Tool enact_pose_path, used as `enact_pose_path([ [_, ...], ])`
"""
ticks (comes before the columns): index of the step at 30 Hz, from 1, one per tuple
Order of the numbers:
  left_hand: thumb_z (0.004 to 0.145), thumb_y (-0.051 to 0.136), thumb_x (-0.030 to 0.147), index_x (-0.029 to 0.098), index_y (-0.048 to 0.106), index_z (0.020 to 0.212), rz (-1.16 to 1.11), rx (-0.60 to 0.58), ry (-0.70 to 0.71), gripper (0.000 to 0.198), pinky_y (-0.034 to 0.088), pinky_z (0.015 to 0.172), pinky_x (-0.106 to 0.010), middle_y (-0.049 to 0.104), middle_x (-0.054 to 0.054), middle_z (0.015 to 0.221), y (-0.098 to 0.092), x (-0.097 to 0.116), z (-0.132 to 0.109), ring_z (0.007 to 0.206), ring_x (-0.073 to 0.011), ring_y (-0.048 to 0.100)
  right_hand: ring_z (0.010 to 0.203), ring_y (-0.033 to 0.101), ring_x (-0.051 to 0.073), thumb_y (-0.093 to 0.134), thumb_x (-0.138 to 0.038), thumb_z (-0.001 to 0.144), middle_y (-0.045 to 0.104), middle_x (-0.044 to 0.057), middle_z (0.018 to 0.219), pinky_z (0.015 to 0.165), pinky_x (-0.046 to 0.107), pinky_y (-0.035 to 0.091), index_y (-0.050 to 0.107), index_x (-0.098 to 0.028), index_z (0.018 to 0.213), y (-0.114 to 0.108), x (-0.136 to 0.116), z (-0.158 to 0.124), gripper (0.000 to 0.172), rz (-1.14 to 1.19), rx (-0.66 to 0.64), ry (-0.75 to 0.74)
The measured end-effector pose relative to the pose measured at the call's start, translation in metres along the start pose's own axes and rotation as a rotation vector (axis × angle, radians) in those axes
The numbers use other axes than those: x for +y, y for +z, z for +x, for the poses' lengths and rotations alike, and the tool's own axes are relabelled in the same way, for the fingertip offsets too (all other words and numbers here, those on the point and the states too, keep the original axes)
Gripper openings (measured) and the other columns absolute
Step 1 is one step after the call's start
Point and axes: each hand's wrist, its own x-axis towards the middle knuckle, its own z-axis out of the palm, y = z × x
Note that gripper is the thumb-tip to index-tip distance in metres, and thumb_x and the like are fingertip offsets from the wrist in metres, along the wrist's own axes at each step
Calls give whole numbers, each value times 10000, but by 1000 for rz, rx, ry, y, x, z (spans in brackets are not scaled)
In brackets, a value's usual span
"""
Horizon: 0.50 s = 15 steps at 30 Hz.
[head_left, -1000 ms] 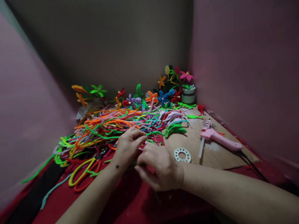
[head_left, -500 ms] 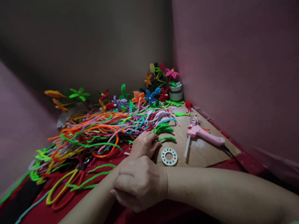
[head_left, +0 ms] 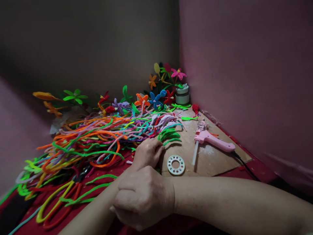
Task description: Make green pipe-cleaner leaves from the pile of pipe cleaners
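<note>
My left hand [head_left: 148, 152] reaches forward over the board, its fingers curled together at the near end of a short green pipe cleaner [head_left: 173, 140]. That piece lies just in front of a small row of bent green pipe cleaners [head_left: 168, 133]. Crossing over my left forearm, my right hand [head_left: 143, 197] is closed in a fist with its back toward me; whatever it may hold is hidden. Right of the hands lies a pale ring-shaped disc with holes [head_left: 176, 165]. A large heap of coloured pipe cleaners [head_left: 85, 135] spreads to the left.
A pink glue gun [head_left: 215, 141] with a clear stick and black cord rests on the brown board [head_left: 215, 164]. Scissors with yellow and red handles [head_left: 55, 199] lie left on red cloth. Pipe-cleaner flowers [head_left: 155, 99] and a lidded grey container [head_left: 182, 94] stand at the back.
The loose green pipe cleaner has shifted closer to the green row, with my left hand at its end. My right hand stays in a fist. The view has shifted slightly.
</note>
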Motion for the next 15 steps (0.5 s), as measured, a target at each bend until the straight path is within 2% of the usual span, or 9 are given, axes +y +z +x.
enact_pose_path([
  [3, 770, 555, 240, 179, 635, 704, 19, 11, -128, 120, 429, 621, -247, 653, -23, 704, -2, 3, 6, 679, -149, 583, 495, 416, 96, 475, -237, 780, 468, -22, 511, 460, 235, 312, 479, -186, 547, -2, 3, 0, 238, 17, 112, 19],
  [9, 780, 536, 285, 189, 640, 695, 121, -43, -151, 165, 415, 621, -262, 671, -28, 718, -1, 2, 12, 662, -161, 585, 511, 439, 99, 442, -242, 803, 486, -10, 544, 480, 235, 336, 474, -178, 582, -4, 5, 0, 232, 35, -13, 42],
  [13, 784, 532, 303, 194, 643, 700, 127, -43, -141, 177, 416, 619, -258, 673, -27, 719, 0, 1, 11, 663, -160, 587, 512, 441, 96, 446, -242, 792, 484, -12, 549, 477, 232, 338, 470, -178, 581, -1, 6, -1, 221, 38, 6, 49],
  [15, 788, 525, 310, 192, 646, 708, 117, -45, -140, 188, 419, 617, -264, 675, -31, 722, 0, 0, 10, 666, -165, 589, 512, 442, 94, 445, -251, 791, 484, -12, 555, 475, 231, 337, 471, -180, 581, -1, 6, -1, 223, -3, -48, 49],
])
